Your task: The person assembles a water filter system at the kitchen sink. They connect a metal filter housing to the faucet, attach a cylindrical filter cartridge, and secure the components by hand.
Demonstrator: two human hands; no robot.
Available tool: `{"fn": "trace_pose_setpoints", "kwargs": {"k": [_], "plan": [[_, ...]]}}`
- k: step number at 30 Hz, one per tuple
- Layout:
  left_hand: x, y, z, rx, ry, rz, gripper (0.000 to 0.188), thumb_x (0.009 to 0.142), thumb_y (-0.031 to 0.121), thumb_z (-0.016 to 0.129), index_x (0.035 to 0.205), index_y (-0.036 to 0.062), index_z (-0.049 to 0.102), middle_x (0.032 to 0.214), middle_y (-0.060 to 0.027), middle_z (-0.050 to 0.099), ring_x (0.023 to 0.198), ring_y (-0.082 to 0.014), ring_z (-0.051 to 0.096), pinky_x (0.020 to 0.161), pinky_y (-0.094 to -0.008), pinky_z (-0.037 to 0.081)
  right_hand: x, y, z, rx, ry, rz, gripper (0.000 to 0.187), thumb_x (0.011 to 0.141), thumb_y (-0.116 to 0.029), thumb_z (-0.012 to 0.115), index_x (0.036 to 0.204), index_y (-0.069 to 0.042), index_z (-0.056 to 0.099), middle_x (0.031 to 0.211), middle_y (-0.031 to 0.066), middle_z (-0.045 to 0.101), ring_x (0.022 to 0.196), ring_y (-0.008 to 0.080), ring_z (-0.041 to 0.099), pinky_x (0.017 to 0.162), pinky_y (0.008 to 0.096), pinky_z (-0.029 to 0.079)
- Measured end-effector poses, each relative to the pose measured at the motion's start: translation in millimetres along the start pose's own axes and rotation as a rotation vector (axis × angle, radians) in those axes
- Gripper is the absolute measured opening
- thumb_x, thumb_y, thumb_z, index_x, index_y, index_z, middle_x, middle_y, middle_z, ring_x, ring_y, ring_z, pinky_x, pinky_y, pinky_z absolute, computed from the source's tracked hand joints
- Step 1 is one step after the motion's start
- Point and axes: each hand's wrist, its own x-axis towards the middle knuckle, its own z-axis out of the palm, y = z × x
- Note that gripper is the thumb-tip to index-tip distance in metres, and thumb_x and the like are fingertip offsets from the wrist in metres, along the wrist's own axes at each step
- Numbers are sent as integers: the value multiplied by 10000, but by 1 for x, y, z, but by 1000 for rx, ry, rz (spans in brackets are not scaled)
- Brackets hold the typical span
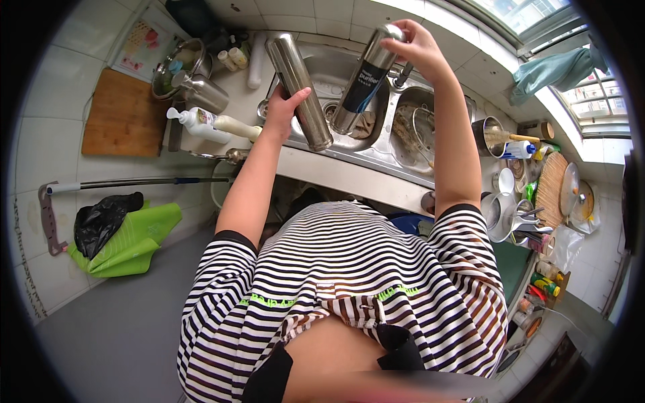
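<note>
White tiled walls (54, 87), grout lines visible. Plain grey floor (134, 322), lower left. Pale table (242, 97) set against tiled wall. Barred window (598, 111) upper right, bright daylight through panes.

At nine o'clock a black bag (104, 221) overlaps a green sheet (144, 238); at ten, a cutting board (124, 114); at two, a teal cloth (552, 72); at three, a lid (570, 183).

Pale counter (243, 99), inset sink (322, 67), pump bottle (207, 126)
</note>
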Motion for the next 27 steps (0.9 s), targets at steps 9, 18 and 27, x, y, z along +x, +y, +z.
{"fn": "trace_pose_setpoints", "kwargs": {"k": [9,18,27], "plan": [[5,16,18,-155,-232,-143,539,926,312,655,1296,-21,449,1128,-198,631,986,-351,696,847,-477,594,68,-24,27,22,-90,190,484,810,-481,778,1007,-49,687,741,52,676,631,128,648,528,258,512],[0,24,29,-249,-225,-165,565,877,310,718,1266,-42,508,1084,-169,666,946,-276,693,832,-422,589,85,3,50,108,-274,256,437,842,-496,758,894,-70,677,669,2,611,507,74,531,433,221,393],[0,24,25,-226,-174,-85,671,842,299,767,1318,-65,463,1135,-143,629,1003,-211,648,890,-361,545,88,14,72,244,-314,126,624,841,-534,757,1158,-8,650,859,69,698,730,118,711,648,274,600]]}}
